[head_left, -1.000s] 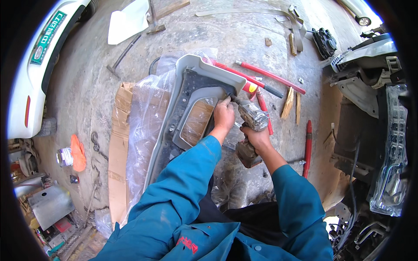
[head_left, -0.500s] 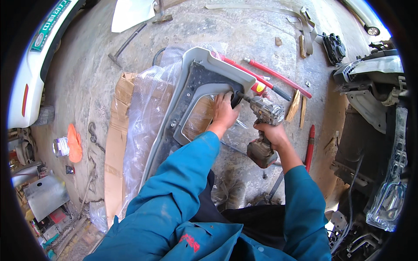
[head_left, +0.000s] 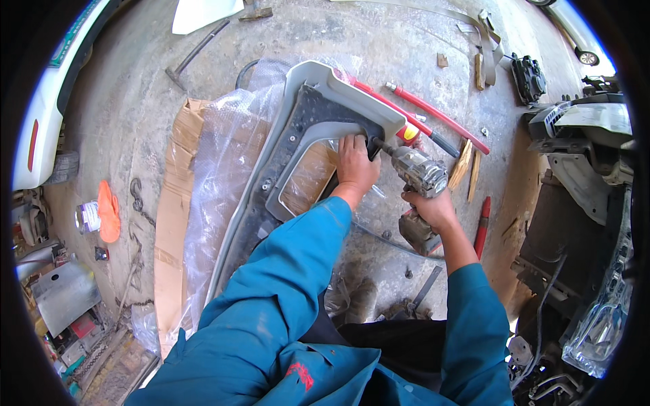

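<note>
A large grey plastic vehicle panel (head_left: 292, 91) lies tilted in front of me. A dark inner sheet (head_left: 298, 125) and a grey-rimmed opening (head_left: 318, 135) show on its inside. My left hand (head_left: 357, 164) is closed on the rim of that opening, fingertips bent over it; its thumb side is beside a small black piece (head_left: 372, 145). In my right hand (head_left: 433, 206) is a worn cordless impact driver (head_left: 416, 169), gripped by its handle. Its nose points left at the black piece, near my left fingers. The tip's exact contact is hidden.
Bubble wrap (head_left: 230, 142) and flattened cardboard (head_left: 177, 169) lie left of the panel. Red rods (head_left: 440, 115) and split wood (head_left: 460, 166) are to its right. A hammer (head_left: 193, 57) and an orange glove (head_left: 108, 210) lie left; a stripped car front (head_left: 569, 189) stands at right.
The impact driver and my right hand have shifted slightly right and down in view. My left hand stays at the rim, and the whole view has moved a little.
</note>
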{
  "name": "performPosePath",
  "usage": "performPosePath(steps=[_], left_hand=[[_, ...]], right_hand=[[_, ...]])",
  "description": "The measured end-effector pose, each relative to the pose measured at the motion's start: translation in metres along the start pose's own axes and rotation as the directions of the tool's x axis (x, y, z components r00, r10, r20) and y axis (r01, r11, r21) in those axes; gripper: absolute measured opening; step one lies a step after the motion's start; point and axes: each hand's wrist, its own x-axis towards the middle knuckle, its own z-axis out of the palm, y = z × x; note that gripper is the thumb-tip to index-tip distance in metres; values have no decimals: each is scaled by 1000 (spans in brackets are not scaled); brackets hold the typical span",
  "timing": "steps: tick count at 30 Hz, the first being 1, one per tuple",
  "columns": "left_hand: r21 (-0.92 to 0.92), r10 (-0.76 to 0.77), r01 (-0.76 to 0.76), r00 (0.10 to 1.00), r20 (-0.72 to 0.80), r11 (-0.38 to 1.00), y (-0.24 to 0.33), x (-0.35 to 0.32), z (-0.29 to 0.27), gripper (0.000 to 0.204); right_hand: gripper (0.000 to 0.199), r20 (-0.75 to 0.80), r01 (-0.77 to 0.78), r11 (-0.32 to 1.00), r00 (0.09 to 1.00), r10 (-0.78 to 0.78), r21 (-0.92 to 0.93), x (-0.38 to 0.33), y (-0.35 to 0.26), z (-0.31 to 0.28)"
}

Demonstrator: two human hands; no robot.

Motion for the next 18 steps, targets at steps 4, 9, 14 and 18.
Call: performPosePath(steps=[4,9,14,18], left_hand=[[16,26,-26,1000,9,1000,-9,4,0,38],[32,42,-43,999,15,999,-9,6,-1,38],[40,46,-48,998,51,998,-9,7,-5,41],[32,50,-52,997,56,998,-10,7,-6,41]], right_hand=[[41,39,-99,995,994,98,6,-4,-18,-5],[48,52,95,961,995,-84,-259,4,-15,-21],[31,86,164,864,986,-139,-475,4,-31,-33],[23,72,228,887,973,-217,-401,11,-23,-36]])
